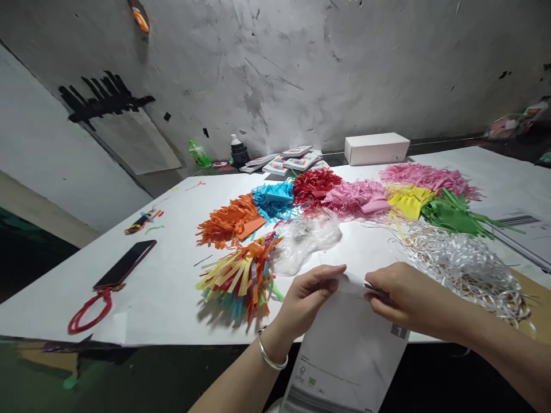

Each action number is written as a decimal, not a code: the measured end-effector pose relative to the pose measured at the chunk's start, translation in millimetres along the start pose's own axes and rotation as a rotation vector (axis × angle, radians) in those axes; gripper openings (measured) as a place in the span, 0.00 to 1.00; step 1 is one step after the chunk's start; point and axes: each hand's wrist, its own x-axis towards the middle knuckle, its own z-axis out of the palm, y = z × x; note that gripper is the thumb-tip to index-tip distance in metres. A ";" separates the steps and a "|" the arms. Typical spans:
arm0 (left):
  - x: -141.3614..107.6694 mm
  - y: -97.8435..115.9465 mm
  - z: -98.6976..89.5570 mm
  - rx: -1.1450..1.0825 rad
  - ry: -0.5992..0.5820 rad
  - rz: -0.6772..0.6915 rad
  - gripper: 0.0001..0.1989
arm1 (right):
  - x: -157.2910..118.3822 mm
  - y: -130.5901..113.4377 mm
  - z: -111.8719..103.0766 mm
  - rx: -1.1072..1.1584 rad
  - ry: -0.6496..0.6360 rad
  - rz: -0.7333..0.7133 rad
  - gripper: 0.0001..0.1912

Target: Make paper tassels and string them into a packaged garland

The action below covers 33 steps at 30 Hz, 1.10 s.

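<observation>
Apparently the left hand (307, 298) is holding the upper left edge of a white printed sheet (344, 344), thumb and bent fingers lying almost together, though how firmly I cannot tell. The right hand (398, 292) is keeping a tight, fully closed grip on a slim dark tool (375, 289) of unclear kind at the sheet's upper right edge. The sheet is slanting down on the near side of the clear plastic bag (307, 238), overlapping the near edge of the table (172, 287).

If the tool is carrying a blade, it could be nicking the left fingertips, since both are working close to one edge. The sheet could also be tearing crookedly or creasing, because its lower part is hanging beyond the table. To the right of the bag, silver strips (465, 269) are lying beside the right forearm and could be snagging on it.

The bag is looking glossy and crumpled, the strips thin, kinked and tangled. To its left, a multicoloured fringe bunch (241, 275) is fanning out in flat ribbons, while behind it a red fringe bunch (316, 186) is appearing dense and shaggy
</observation>
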 end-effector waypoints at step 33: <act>-10.7 26.0 3.7 0.135 0.086 -0.074 0.16 | -23.8 13.7 16.3 0.363 0.006 0.040 0.22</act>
